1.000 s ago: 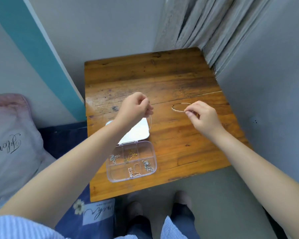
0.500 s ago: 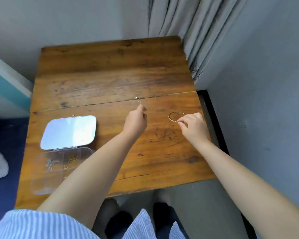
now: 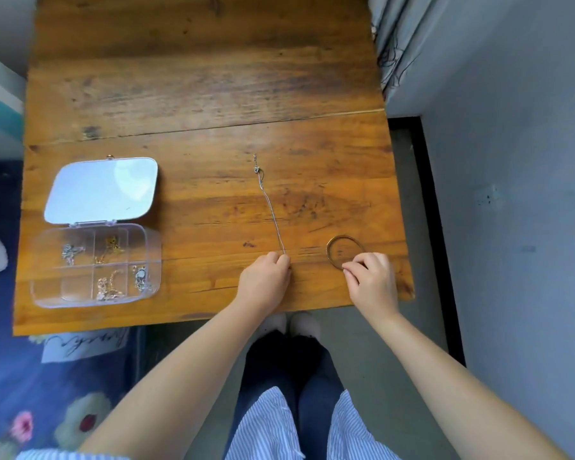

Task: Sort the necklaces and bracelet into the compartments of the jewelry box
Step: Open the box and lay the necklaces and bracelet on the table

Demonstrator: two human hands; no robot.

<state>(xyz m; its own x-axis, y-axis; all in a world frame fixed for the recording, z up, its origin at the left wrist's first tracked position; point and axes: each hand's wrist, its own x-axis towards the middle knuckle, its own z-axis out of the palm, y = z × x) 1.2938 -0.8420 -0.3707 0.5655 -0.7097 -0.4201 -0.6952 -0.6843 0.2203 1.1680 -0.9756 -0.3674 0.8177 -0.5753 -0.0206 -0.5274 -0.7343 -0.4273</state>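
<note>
Wooden table: one jewelry box, one necklace, one bracelet.

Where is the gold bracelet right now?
The gold bracelet lies flat on the wooden table near its front right corner, in the head view. The right hand pinches its near edge, and the silver necklace stretches out just to its left.

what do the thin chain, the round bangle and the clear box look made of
Thin silver chain: probably fine metal, pale grey glint. Round gold bangle: likely polished metal, rigid hoop with a yellow shine. Clear jewelry box: seemingly hard transparent plastic, contents visible through it.
</note>
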